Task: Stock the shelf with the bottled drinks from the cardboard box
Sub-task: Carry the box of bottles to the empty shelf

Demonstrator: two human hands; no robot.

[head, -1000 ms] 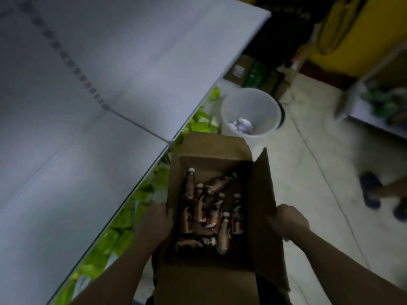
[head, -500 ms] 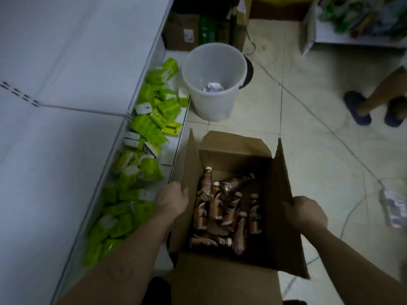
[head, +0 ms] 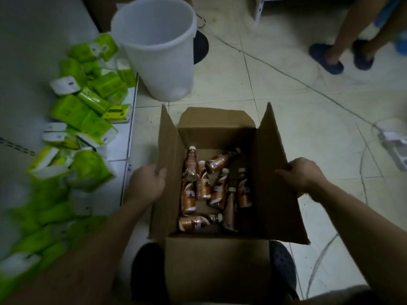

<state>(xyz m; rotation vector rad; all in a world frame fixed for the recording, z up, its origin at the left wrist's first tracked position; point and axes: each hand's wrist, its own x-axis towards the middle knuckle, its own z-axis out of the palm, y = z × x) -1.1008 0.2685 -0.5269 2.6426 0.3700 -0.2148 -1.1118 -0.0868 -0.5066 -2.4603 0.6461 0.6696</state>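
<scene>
An open cardboard box (head: 218, 260) sits low over the tiled floor, right in front of me. Several brown bottled drinks (head: 211, 188) with white caps lie jumbled inside it. My left hand (head: 147, 183) grips the box's left flap. My right hand (head: 301, 175) grips the right flap. The white shelf (head: 28, 40) runs along the left side, and its lowest level holds green packets.
A white plastic bucket (head: 158, 51) stands on the floor just beyond the box. Several green and white packets (head: 88, 111) lie piled on the bottom shelf. Another person's feet in blue sandals (head: 328, 58) stand at the upper right. A white power strip (head: 394, 146) and cables lie at the right.
The box has come down from shelf-top height toward the floor, with both hands still on its flaps. The view has tilted down, so the bucket and packets now look closer.
</scene>
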